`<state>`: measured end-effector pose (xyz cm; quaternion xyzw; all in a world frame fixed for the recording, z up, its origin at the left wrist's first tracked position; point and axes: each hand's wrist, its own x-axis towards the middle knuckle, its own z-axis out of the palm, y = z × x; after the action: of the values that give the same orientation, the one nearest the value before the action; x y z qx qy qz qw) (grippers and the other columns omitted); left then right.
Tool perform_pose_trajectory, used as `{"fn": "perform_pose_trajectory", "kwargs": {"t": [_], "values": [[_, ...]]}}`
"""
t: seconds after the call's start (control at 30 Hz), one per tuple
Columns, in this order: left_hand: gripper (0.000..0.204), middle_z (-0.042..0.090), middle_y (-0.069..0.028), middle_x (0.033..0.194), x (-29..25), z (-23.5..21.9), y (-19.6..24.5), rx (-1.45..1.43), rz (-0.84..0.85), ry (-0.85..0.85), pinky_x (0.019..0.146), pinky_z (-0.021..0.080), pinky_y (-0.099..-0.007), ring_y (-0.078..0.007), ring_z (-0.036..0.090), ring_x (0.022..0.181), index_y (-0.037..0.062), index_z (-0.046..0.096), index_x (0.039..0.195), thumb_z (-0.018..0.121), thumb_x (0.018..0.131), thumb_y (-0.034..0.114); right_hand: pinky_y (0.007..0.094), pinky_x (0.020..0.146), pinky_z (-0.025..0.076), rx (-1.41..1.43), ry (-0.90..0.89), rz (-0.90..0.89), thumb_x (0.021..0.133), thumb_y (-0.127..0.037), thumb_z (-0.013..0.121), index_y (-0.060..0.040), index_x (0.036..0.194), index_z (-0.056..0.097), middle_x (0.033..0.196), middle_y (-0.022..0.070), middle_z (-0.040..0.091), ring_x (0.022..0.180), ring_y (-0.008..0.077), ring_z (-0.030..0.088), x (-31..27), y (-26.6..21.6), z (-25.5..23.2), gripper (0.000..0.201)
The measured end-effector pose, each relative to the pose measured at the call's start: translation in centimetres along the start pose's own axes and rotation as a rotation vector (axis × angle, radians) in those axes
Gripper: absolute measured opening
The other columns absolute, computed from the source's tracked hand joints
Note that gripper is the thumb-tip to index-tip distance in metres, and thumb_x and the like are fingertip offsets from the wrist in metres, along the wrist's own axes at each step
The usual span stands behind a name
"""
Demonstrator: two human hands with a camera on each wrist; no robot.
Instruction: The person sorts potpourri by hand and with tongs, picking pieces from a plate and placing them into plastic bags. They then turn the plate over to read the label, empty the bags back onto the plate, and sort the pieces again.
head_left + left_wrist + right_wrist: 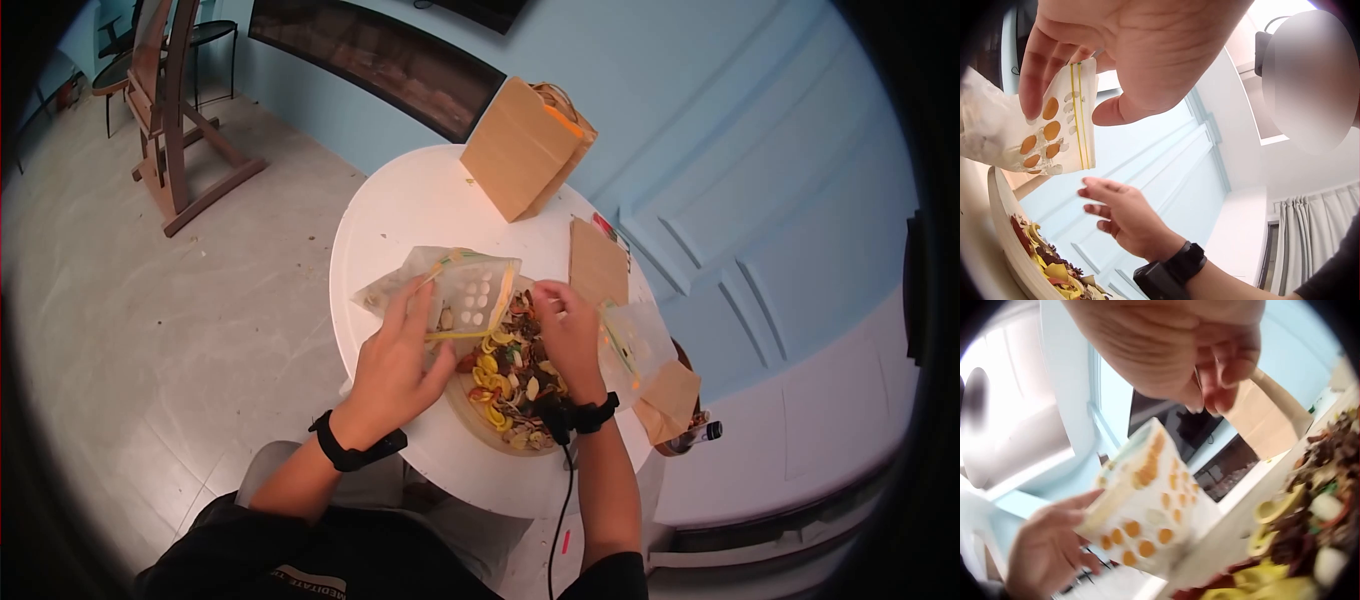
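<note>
Home-like room, living room or studio; cannot tell which. In head view: wooden easel (175, 150) at 10 o'clock, dark stools (211, 32) beyond; long inset fireplace (380, 68) at 11, black screen (482, 12) at 12; blue panelled wall (760, 220) toward 2. Left wrist view: grey curtain (1319, 234) at 4 o'clock.

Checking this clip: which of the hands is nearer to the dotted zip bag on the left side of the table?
Left. The left hand touches the dotted zip bag with its fingers; the right hand is apart from it, off to its right in the head view.
</note>
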<state>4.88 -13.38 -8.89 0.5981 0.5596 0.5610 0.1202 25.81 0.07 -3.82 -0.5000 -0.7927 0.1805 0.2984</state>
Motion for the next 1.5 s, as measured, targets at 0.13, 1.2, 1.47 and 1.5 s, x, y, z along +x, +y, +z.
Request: {"fn": "perform_pose_trajectory", "kwargs": {"t": [0.13, 1.2, 1.47, 1.5], "values": [[0.069, 0.046, -0.0253, 0.144, 0.2, -0.3, 0.1, -0.032, -0.049, -0.022, 0.063, 0.060, -0.0314, -0.0294, 0.070, 0.089, -0.0063, 0.040, 0.147, 0.067, 0.086, 0.010, 0.0415, 0.095, 0.051, -0.308, -0.251, -0.340, 0.092, -0.021, 0.072, -0.0057, 0.111, 0.073, 0.116, 0.0125, 0.071, 0.107, 0.0311, 0.066, -0.6, 2.2, 1.5, 0.025], [0.068, 0.046, -0.0248, 0.144, 0.2, -0.2, -0.9, -0.031, -0.014, -0.010, 0.062, 0.059, -0.0311, -0.0279, 0.069, 0.090, -0.0067, 0.040, 0.146, 0.068, 0.086, 0.008, 0.0320, 0.067, 0.052, -0.108, -0.349, -0.001, 0.091, -0.019, 0.073, -0.0054, 0.105, 0.075, 0.083, 0.0088, 0.072, 0.069, 0.0213, 0.067, -2.2, 1.6, 0.3, 0.019], [0.067, 0.047, -0.0232, 0.144, 0.4, 0.2, -0.5, -0.022, -0.009, -0.052, 0.063, 0.059, -0.0322, -0.0281, 0.070, 0.081, -0.0069, 0.042, 0.144, 0.068, 0.086, 0.010, 0.0190, 0.060, 0.045, 0.348, -0.137, 0.092, 0.096, -0.013, 0.071, 0.0034, 0.110, 0.072, 0.078, -0.0018, 0.067, 0.067, 0.0012, 0.055, -2.1, -4.6, -1.0, 0.022], [0.067, 0.047, -0.0232, 0.144, 0.4, 0.2, -0.5, -0.018, -0.004, -0.055, 0.063, 0.059, -0.0323, -0.0282, 0.069, 0.080, -0.0069, 0.042, 0.144, 0.068, 0.085, 0.011, 0.0187, 0.060, 0.045, 0.409, -0.141, 0.099, 0.097, -0.013, 0.070, 0.0039, 0.111, 0.072, 0.079, -0.0019, 0.067, 0.068, 0.0008, 0.055, -2.2, -5.0, -0.7, 0.022]]}}
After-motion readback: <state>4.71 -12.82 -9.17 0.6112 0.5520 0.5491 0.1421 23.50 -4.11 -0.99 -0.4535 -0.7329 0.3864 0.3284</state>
